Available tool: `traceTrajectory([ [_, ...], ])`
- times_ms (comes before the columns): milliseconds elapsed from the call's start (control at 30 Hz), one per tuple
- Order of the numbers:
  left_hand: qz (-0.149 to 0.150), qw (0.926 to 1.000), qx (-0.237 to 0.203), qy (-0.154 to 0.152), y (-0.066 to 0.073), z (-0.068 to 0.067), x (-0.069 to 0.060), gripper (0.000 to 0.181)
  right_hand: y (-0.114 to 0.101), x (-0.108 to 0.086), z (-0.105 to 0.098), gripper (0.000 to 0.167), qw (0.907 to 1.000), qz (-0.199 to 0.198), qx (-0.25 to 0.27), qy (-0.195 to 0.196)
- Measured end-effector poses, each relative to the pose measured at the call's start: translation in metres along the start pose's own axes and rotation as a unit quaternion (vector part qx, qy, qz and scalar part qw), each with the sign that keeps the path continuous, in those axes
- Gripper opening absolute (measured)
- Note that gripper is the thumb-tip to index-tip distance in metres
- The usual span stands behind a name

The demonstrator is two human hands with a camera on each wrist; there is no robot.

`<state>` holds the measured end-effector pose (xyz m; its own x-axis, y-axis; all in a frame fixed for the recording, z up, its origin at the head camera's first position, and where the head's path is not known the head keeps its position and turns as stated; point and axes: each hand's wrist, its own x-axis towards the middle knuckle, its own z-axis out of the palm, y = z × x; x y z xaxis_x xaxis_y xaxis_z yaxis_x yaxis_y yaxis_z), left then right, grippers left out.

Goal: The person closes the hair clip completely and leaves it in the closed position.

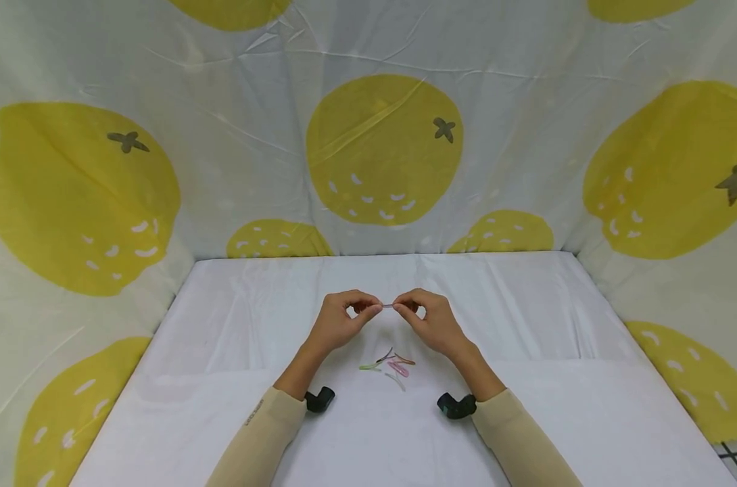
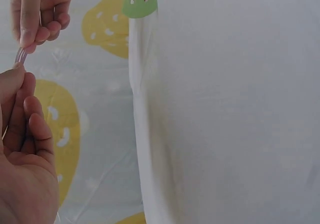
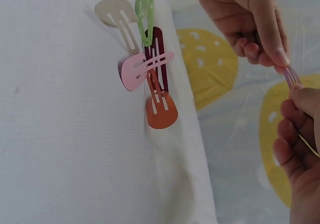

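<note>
Over the far part of the white worktop [image 1: 161, 419], I see the left hand [image 1: 340, 322] and the right hand [image 1: 433, 322] facing each other across a small lilac hair clip [image 3: 291, 77], held up in the air. Each grip is a thumb-and-finger pinch, one at either end, which I judge keeps so slight a piece steady and leaves its middle exposed. Too much is covered for me to tell whether it is snapped closed.

Nearer, five more lie loosely together: a green clip [image 3: 141, 6] at the left, a dark red clip [image 3: 158, 32] at the far side, an orange clip [image 3: 162, 115] at the right, a pink clip [image 3: 132, 73] whose prongs cross the last two, and a beige clip [image 3: 112, 8] nearest. Their mixed angles look unarranged to me; the central spot probably suits either hand equally.
</note>
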<state>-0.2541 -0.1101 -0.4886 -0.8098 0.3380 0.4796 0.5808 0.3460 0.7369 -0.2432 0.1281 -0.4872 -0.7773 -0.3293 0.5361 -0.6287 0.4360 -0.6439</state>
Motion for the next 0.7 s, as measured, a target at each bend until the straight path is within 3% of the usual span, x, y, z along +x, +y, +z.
traceTrajectory([
  [367, -0.045, 0.9977, 0.048, 0.018, -0.007, -0.004, 0.004, 0.008, 0.010, 0.006, 0.013, 0.009, 0.9993, 0.035, 0.007, 0.006],
  [700, -0.078, 0.9947, 0.066, -0.015, -0.018, -0.002, 0.010, 0.010, 0.021, 0.009, 0.019, 0.009, 0.9983, 0.056, 0.003, 0.016],
])
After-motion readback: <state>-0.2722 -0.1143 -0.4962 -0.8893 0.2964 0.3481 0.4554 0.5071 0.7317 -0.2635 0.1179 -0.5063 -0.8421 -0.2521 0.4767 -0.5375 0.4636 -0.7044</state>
